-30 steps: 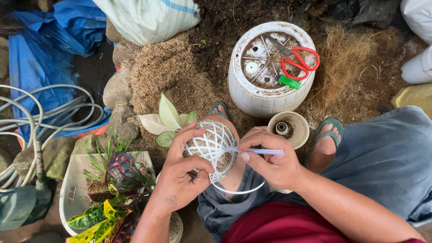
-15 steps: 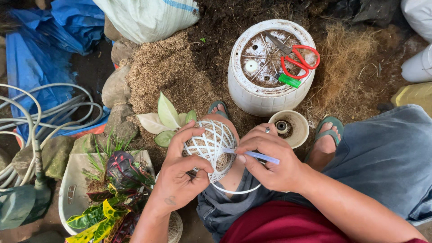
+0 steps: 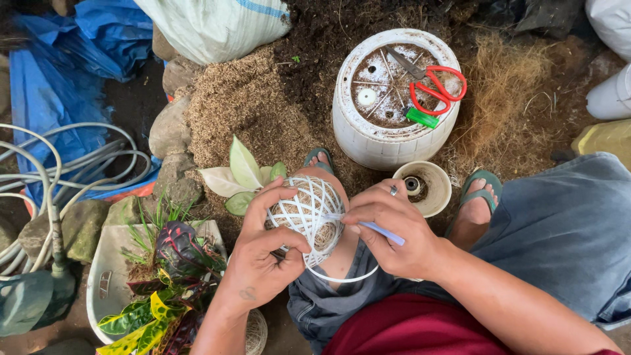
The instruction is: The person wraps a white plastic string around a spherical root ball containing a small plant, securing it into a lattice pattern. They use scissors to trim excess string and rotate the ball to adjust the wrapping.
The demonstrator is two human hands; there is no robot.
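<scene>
Just below the upturned white bucket (image 3: 394,141), the left hand (image 3: 263,253) cups a root ball wound in white cord (image 3: 307,213), fingers curled around it. Touching the ball's right side, the right hand (image 3: 388,236) pinches the white cord end (image 3: 378,231). Red scissors (image 3: 437,89) lie on the bucket; pale leaves (image 3: 240,174) sprout left of the ball.

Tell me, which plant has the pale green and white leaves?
The small plant poking out of the string-wrapped ball in the person's hands. Its leaves are pale green and whitish. The plants in the white tub have dark purple and yellow-green leaves.
</scene>
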